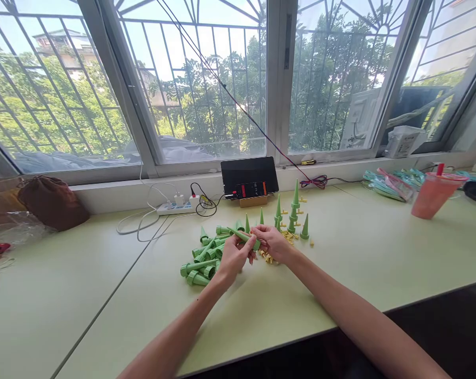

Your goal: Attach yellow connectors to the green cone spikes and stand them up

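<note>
My left hand (232, 259) is closed around a green plastic watering spike (241, 235), its pointed tip to the upper left and its wide cap end toward my right hand. The fingers of my right hand (275, 243) are pinched together at that cap end; what lies between them is too small to make out. Left of and behind my left hand lies a heap of similar green spikes (198, 266). Small yellow valve pieces (267, 258) are scattered beneath and behind my right hand. Farther back, several spikes (293, 216) stand upright, some stacked and fitted with yellow valves.
A tablet (249, 171) with a phone before it leans at the window ledge. A power strip (177, 207) with white cables lies to its left. On the right are a red drink cup (435, 195) and plastic packets (388, 185). A brown pouch (52, 202) sits far left.
</note>
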Action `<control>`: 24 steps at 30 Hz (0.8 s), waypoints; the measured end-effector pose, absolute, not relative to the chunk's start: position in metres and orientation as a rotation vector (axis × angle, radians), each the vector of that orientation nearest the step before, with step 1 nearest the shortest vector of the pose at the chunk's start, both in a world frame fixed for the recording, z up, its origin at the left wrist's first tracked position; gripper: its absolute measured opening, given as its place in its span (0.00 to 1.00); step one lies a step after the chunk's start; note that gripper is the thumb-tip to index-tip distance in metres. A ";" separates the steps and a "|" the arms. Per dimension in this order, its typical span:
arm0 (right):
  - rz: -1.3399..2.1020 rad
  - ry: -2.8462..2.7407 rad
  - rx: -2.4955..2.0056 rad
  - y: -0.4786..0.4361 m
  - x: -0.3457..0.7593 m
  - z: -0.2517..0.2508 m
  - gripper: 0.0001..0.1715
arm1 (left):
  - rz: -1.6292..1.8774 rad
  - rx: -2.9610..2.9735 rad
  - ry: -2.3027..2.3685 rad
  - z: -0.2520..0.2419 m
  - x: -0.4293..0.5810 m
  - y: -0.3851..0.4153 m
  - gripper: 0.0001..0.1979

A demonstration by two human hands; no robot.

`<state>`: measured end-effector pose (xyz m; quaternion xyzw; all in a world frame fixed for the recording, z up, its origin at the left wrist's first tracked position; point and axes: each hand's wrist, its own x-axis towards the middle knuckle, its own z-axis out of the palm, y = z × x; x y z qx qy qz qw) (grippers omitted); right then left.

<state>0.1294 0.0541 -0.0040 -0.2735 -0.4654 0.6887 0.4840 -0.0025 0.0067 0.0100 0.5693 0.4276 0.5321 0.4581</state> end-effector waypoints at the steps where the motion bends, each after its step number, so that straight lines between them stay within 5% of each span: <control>1: 1.683 -1.134 -0.669 0.055 0.129 -0.004 0.25 | 1.309 1.406 1.056 0.010 -0.002 0.007 0.18; 24: 1.671 -1.235 -0.674 0.058 0.133 -0.008 0.27 | 1.348 1.634 1.105 -0.002 -0.002 0.008 0.15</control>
